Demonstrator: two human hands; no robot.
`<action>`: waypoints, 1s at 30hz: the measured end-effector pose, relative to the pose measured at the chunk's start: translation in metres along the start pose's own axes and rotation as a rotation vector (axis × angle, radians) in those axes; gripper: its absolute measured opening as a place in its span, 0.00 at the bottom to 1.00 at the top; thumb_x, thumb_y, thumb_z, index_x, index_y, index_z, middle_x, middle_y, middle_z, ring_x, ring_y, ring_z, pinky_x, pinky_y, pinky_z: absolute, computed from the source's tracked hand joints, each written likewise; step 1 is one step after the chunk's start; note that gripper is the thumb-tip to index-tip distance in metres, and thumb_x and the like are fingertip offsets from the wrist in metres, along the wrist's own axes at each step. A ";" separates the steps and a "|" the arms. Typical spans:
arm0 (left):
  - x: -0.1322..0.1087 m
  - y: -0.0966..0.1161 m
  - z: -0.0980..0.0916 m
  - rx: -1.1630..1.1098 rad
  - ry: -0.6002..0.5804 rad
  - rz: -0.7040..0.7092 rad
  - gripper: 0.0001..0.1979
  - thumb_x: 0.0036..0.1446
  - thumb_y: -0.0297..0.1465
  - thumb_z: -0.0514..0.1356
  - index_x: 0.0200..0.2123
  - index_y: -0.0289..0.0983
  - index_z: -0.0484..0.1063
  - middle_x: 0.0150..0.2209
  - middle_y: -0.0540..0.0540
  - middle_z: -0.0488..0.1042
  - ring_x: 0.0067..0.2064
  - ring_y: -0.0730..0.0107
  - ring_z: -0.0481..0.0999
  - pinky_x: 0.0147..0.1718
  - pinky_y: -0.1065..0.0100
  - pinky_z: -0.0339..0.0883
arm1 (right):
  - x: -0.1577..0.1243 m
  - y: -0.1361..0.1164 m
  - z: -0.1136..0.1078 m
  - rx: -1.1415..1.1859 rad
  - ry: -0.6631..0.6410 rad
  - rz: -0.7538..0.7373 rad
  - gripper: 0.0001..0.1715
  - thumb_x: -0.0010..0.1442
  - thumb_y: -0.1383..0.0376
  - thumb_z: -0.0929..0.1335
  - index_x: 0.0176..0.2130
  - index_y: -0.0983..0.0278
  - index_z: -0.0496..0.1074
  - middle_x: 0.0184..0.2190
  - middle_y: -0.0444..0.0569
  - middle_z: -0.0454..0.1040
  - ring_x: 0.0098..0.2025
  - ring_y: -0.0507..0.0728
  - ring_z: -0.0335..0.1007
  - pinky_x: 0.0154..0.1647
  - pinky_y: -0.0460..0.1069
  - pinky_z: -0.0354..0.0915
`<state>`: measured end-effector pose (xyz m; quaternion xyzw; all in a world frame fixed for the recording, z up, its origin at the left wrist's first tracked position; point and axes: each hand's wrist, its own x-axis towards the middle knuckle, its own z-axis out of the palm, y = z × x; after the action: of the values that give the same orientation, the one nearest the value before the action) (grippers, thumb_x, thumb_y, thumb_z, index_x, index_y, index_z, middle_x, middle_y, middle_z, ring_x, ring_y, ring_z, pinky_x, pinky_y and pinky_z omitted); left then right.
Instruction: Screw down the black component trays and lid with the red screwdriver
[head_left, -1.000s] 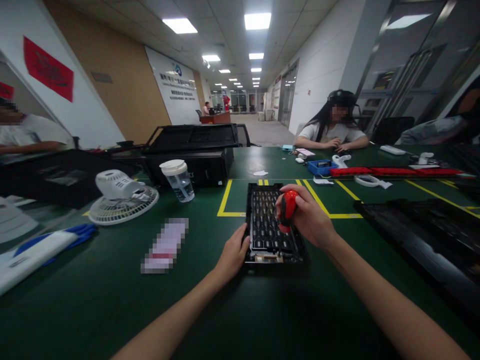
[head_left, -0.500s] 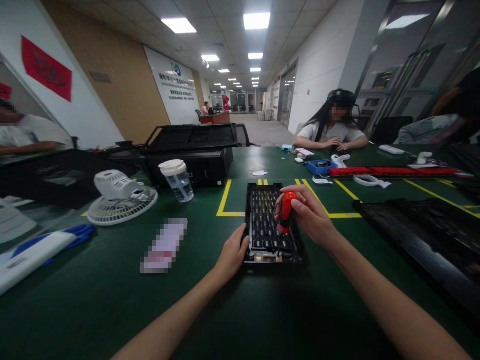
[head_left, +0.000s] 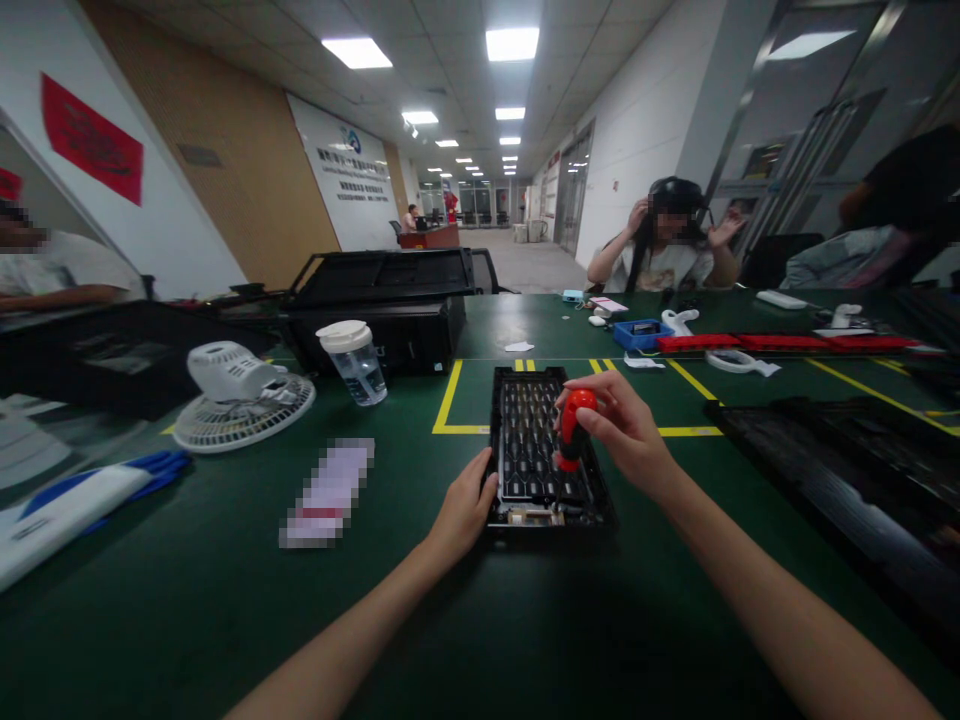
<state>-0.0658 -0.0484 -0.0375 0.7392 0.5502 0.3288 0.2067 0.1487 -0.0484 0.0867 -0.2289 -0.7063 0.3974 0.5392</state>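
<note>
A black perforated metal panel (head_left: 529,440) lies flat on the green table in front of me. My left hand (head_left: 466,505) presses against its near left edge, fingers curled on the rim. My right hand (head_left: 626,432) is closed around a red-handled screwdriver (head_left: 574,425), held upright with its tip down at the panel's near end, beside a small bracket (head_left: 534,516).
A white desk fan (head_left: 240,395), a clear cup with a white lid (head_left: 355,360) and a black computer case (head_left: 382,300) stand to the left. Another black panel (head_left: 847,470) lies at the right. A person across the table sits behind a blue bin (head_left: 641,333) and red trays (head_left: 787,342).
My right hand's grip has shifted slightly round the screwdriver handle, which stays upright over the same spot. The person opposite has raised both hands to their head.
</note>
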 end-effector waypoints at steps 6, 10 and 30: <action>0.000 0.000 0.000 -0.005 -0.002 -0.005 0.23 0.61 0.36 0.45 0.57 0.31 0.57 0.57 0.39 0.61 0.58 0.66 0.60 0.58 0.61 0.51 | -0.001 -0.002 0.001 -0.040 0.023 0.004 0.12 0.57 0.63 0.66 0.42 0.62 0.64 0.34 0.47 0.67 0.33 0.52 0.68 0.34 0.49 0.66; 0.000 0.000 0.000 -0.009 0.004 0.000 0.23 0.61 0.36 0.45 0.57 0.32 0.57 0.58 0.40 0.61 0.58 0.66 0.60 0.58 0.60 0.51 | -0.001 -0.002 0.001 -0.040 0.033 -0.001 0.11 0.57 0.63 0.66 0.41 0.62 0.63 0.34 0.46 0.67 0.32 0.52 0.68 0.33 0.48 0.66; 0.000 -0.003 0.002 -0.010 0.016 0.012 0.22 0.61 0.36 0.45 0.56 0.34 0.58 0.57 0.41 0.62 0.58 0.66 0.61 0.58 0.60 0.52 | -0.001 0.003 0.000 -0.150 0.141 -0.044 0.11 0.54 0.63 0.68 0.38 0.62 0.63 0.32 0.44 0.65 0.31 0.50 0.64 0.32 0.46 0.64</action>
<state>-0.0663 -0.0474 -0.0409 0.7387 0.5458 0.3388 0.2038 0.1484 -0.0479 0.0836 -0.2806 -0.6992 0.3144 0.5775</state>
